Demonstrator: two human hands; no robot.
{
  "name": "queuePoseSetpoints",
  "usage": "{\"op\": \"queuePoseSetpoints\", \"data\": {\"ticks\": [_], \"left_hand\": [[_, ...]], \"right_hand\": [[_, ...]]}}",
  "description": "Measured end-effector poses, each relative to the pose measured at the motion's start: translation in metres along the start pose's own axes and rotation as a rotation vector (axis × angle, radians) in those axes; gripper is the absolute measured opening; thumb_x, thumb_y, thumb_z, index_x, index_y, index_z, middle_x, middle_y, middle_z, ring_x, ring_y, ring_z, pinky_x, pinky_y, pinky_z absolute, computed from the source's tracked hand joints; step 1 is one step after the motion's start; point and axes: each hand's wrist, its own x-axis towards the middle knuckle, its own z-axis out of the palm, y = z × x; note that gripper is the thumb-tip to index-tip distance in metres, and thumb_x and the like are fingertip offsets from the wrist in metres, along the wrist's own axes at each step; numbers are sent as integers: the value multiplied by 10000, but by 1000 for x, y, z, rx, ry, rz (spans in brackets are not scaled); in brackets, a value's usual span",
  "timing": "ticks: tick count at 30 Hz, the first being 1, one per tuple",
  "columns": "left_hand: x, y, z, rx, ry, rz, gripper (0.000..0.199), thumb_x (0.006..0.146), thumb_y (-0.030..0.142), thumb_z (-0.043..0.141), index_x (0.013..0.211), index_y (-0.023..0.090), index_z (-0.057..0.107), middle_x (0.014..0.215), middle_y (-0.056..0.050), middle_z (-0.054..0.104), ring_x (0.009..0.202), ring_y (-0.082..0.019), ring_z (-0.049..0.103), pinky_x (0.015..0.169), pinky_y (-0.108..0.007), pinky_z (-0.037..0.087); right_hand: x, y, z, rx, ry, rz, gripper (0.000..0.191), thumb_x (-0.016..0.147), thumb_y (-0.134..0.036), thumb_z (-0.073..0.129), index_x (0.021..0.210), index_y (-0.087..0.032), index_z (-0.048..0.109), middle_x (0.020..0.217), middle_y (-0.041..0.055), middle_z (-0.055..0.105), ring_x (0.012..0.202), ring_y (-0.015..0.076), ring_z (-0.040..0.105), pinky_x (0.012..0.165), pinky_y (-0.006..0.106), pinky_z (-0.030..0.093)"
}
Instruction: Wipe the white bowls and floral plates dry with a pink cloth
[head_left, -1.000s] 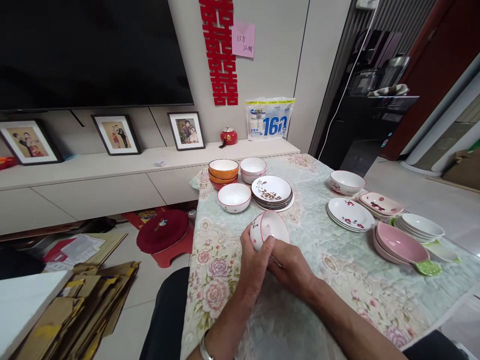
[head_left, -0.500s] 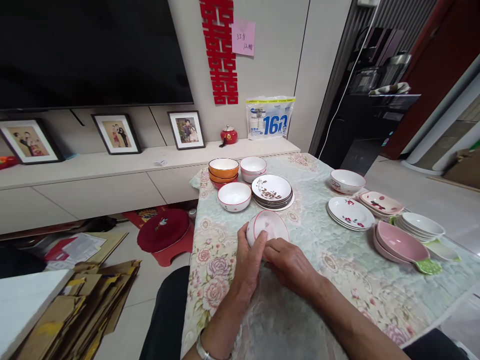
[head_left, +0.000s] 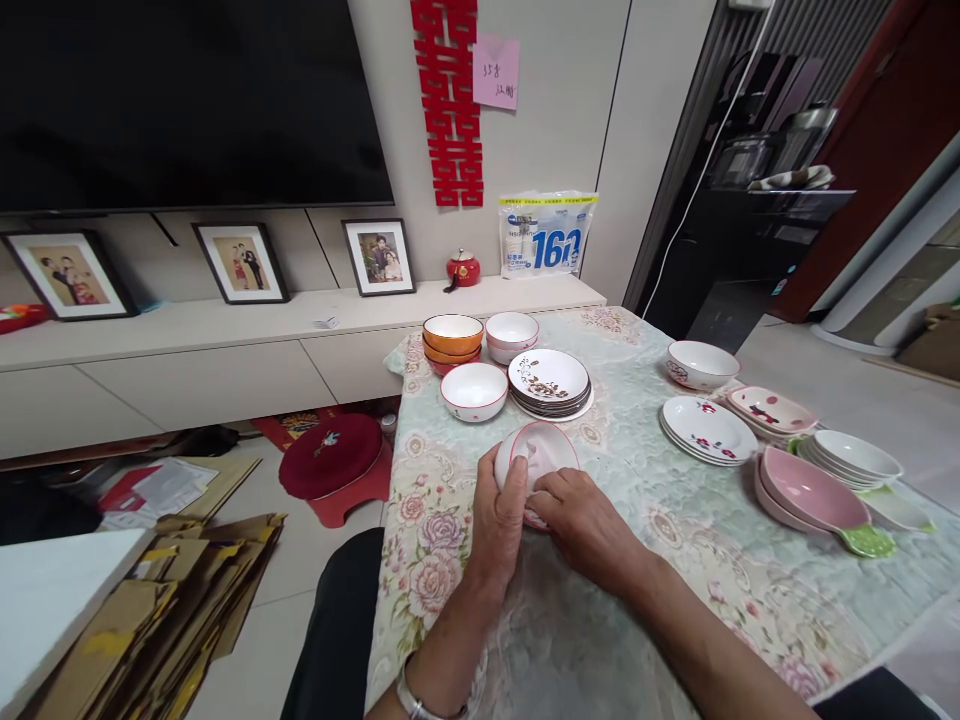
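Near the middle of the table, a white bowl with a red rim (head_left: 546,447) is tilted between my hands. My left hand (head_left: 498,510) grips its left side, thumb over the rim. The fingers of my right hand (head_left: 579,508) are bent together on its lower right edge. Just beyond it are another red-rimmed white bowl (head_left: 474,390) and a stack of brown-patterned plates (head_left: 549,376). Behind these stand stacked orange bowls (head_left: 452,335) and stacked white bowls with pink rims (head_left: 512,330).
On the right of the table are a white bowl (head_left: 702,364), flowered plates (head_left: 708,430), strawberry-patterned dishes (head_left: 772,410), pink leaf-handled bowls (head_left: 814,490) and pale bowls (head_left: 859,455). A red stool (head_left: 334,460) and flattened cardboard (head_left: 150,620) lie left of the table.
The view has shifted slightly. The bowl in my hands has tipped a little, and its lower edge now shows beneath my right fingers.
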Motion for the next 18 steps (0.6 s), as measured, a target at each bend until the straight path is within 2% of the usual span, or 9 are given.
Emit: {"op": "queuePoseSetpoints", "data": {"ticks": [2, 5, 10, 12, 14, 16, 18], "left_hand": [[0, 2, 0, 32, 2, 15, 501, 842, 482, 598, 1245, 189, 541, 1173, -101, 648, 1077, -253, 606, 952, -381, 456], [0, 4, 1, 57, 11, 59, 526, 835, 455, 614, 1277, 194, 499, 1246, -107, 607, 1131, -255, 584, 976, -379, 445], [0, 6, 1, 141, 82, 182, 628, 769, 402, 689, 1313, 186, 462, 1301, -126, 558, 1192, -288, 542, 1016, -397, 417], [1, 6, -1, 150, 116, 204, 650, 758, 410, 700, 1316, 182, 458, 1310, -134, 546, 1197, -295, 534, 1018, -395, 415], [2, 8, -3, 95, 144, 194, 635, 770, 441, 685, 1309, 188, 466, 1303, -130, 553, 1175, -291, 548, 997, -384, 433], [5, 9, -4, -19, 185, 160, 606, 796, 489, 647, 1299, 194, 483, 1273, -119, 579, 1137, -279, 573, 962, -374, 458], [9, 9, -4, -188, 220, 100, 584, 835, 547, 568, 1298, 197, 501, 1233, -110, 612, 1111, -264, 592, 936, -376, 478]], "right_hand": [[-1, 0, 3, -149, 15, 22, 178, 866, -58, 501, 883, -192, 617, 898, 65, 607, 883, 215, 518, 851, 382, 382], [-1, 1, 7, -256, 67, 62, 191, 857, -44, 514, 922, -196, 611, 935, 75, 601, 916, 232, 503, 882, 407, 347], [-2, 2, 9, -292, 42, 226, 113, 866, -132, 565, 944, -185, 626, 956, 103, 607, 918, 256, 515, 784, 386, 353], [-3, 2, 6, -231, 26, 287, 113, 862, -255, 621, 945, -180, 636, 960, 112, 613, 939, 265, 525, 800, 392, 361], [-3, 3, 1, -101, 26, 308, 244, 856, -415, 636, 935, -185, 649, 963, 108, 623, 958, 267, 536, 823, 399, 373], [-2, 7, -5, 118, 21, 274, 344, 890, -523, 556, 899, -196, 664, 932, 87, 641, 933, 246, 558, 833, 394, 393], [-2, 14, -9, 418, 18, 249, 443, 949, -553, 418, 867, -205, 681, 896, 70, 669, 887, 221, 589, 830, 377, 422]]}}
